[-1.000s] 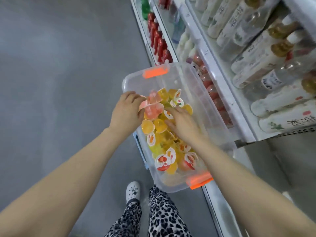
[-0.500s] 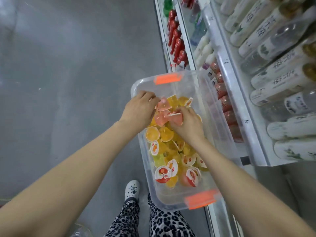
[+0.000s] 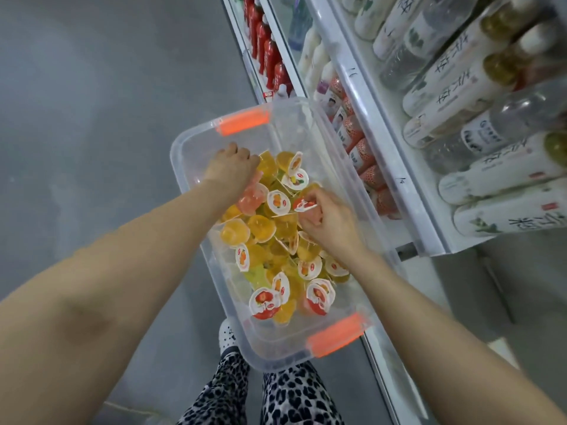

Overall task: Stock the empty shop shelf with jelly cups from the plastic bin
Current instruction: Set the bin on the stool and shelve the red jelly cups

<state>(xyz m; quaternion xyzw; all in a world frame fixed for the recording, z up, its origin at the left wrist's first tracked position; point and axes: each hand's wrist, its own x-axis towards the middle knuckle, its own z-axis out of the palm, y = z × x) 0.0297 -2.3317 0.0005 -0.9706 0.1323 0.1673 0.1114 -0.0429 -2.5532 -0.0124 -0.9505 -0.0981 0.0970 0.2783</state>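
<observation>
A clear plastic bin [image 3: 196,148] with orange handles stands below me, holding several jelly cups [image 3: 260,228], mostly yellow and orange, some with red-printed lids. My left hand [image 3: 231,170] is down in the far left of the pile with its fingers curled under; a pink cup [image 3: 253,197] shows at its palm. At the pile's right side, my right hand [image 3: 329,222] pinches a red-lidded cup [image 3: 303,205] and has a pink one tucked in its fingers. The undersides of both hands are hidden.
White shop shelves [image 3: 377,148] run along the right, packed with pale bottles [image 3: 460,84] above and red-netted bottles [image 3: 368,176] lower down. Red bottles [image 3: 270,56] stand further back. Grey floor [image 3: 92,118] spreads to the left. My patterned trousers and a white shoe [image 3: 227,335] are below the bin.
My left hand slid to the far left end of the pile, carrying pink cups. My right hand picked up a red-lidded cup and drew it rightward. The view tilted toward the shelves.
</observation>
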